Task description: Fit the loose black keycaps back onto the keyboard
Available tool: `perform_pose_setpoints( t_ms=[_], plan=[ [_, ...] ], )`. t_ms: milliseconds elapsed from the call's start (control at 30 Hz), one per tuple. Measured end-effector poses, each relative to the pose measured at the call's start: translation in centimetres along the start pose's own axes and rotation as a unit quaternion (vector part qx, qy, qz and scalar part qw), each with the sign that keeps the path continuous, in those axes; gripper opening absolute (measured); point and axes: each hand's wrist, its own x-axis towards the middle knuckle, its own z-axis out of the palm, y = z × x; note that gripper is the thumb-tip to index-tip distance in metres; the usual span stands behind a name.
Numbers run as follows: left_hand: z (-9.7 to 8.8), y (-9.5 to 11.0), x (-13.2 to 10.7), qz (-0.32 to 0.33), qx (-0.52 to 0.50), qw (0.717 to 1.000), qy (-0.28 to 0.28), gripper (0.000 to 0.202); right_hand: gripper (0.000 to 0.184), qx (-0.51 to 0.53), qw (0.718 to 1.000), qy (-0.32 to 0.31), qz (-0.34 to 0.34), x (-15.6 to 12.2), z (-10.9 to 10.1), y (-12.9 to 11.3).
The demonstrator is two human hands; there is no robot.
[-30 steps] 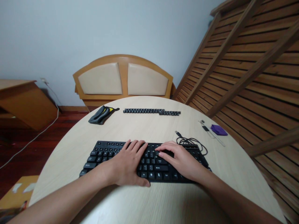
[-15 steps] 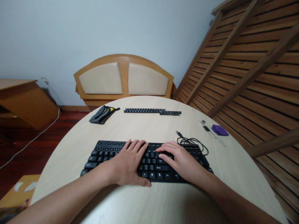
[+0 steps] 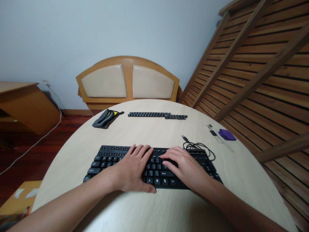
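Note:
A black keyboard [image 3: 167, 174] lies on the round table; its upper rows show bare key sockets at the left. My left hand [image 3: 134, 168] rests flat across the middle of the keyboard, fingers spread and thumb at the front edge. My right hand [image 3: 183, 162] is over its right part, fingers curled. Thumb and forefinger are bent around a key just left of the hand; the fingertips partly hide it, and whether it has come loose does not show. Beyond the keyboard, loose black keycaps [image 3: 149, 114] stand lined up in rows.
The keyboard's coiled USB cable [image 3: 196, 146] lies at its upper right. A grey and yellow pouch [image 3: 106, 119] is at the back left. A purple cloth [image 3: 227, 134] and thin white tools [image 3: 225, 143] sit at the right. A wooden headboard [image 3: 130, 77] stands behind the table [image 3: 149, 132].
My right hand has shifted slightly left and its fingertips have moved a little over the keys. My left hand stays where it was.

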Motion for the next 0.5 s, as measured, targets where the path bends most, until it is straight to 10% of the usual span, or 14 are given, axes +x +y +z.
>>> perform_pose_setpoints(
  t_ms=[500],
  plan=[
    [-0.12,0.14,-0.03,-0.011,0.016,1.000,-0.018,0.124,0.015,-0.031,1.000,0.005,0.000,0.07,-0.07,-0.57]
  ],
)
